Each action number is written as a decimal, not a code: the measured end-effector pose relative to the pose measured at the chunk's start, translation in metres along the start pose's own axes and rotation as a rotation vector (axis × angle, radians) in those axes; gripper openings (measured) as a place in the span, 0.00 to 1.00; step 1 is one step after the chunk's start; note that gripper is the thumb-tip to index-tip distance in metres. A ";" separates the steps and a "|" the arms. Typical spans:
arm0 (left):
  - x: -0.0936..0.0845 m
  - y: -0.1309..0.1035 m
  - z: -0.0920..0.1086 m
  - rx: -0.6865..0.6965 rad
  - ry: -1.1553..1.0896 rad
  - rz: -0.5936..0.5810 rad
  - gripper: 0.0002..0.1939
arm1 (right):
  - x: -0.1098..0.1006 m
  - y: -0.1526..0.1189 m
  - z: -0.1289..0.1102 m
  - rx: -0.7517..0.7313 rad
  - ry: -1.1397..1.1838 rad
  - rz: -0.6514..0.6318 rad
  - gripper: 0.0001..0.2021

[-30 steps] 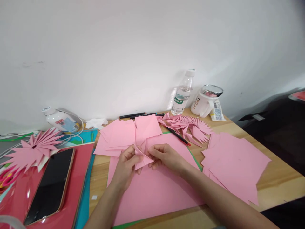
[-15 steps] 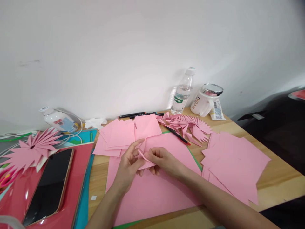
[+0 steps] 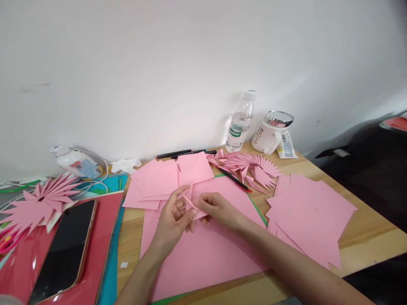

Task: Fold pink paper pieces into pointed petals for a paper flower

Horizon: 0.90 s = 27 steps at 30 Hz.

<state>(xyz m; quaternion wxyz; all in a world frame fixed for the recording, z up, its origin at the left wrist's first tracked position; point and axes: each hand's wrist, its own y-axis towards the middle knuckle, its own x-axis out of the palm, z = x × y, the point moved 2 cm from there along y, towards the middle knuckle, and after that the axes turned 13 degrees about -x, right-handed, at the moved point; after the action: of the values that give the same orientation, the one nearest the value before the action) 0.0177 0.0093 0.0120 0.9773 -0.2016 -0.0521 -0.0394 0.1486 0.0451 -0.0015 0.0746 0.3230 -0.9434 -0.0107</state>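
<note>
Between my hands is a small folded piece of pink paper, raised above a large pink sheet. My left hand pinches its left side between thumb and fingers. On the other side, my right hand grips the paper with its thumb on top; its other fingers are partly hidden beneath. Just beyond my hands lie several flat pink paper pieces. A curved row of folded pink pieces rests behind my right hand.
Loose pink sheets lie at right. A red-tipped black pen crosses the large sheet's back edge. A water bottle and white mug stand by the wall. At left are a phone, a pink paper pinwheel shape and scissors.
The folded paper has turned a little in my fingers, and its upright flap now shows more of its face. My hands stay close together; the whole view has shifted slightly.
</note>
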 end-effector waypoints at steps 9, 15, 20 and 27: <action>-0.002 0.002 0.000 0.019 0.037 0.037 0.22 | 0.003 0.002 0.003 0.016 -0.088 0.115 0.23; -0.006 0.001 0.007 0.043 -0.020 0.127 0.19 | 0.002 0.000 -0.001 0.015 -0.105 0.118 0.25; -0.007 0.001 0.004 0.048 -0.038 0.114 0.19 | 0.002 -0.002 -0.002 -0.031 -0.151 0.186 0.25; -0.009 0.006 0.004 0.091 -0.031 0.127 0.15 | 0.004 0.001 -0.002 -0.113 -0.079 0.211 0.19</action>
<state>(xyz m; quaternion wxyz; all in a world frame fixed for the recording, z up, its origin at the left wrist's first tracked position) 0.0087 0.0171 0.0117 0.9850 -0.1606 -0.0559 0.0283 0.1450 0.0433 0.0011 0.0563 0.2164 -0.9723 -0.0685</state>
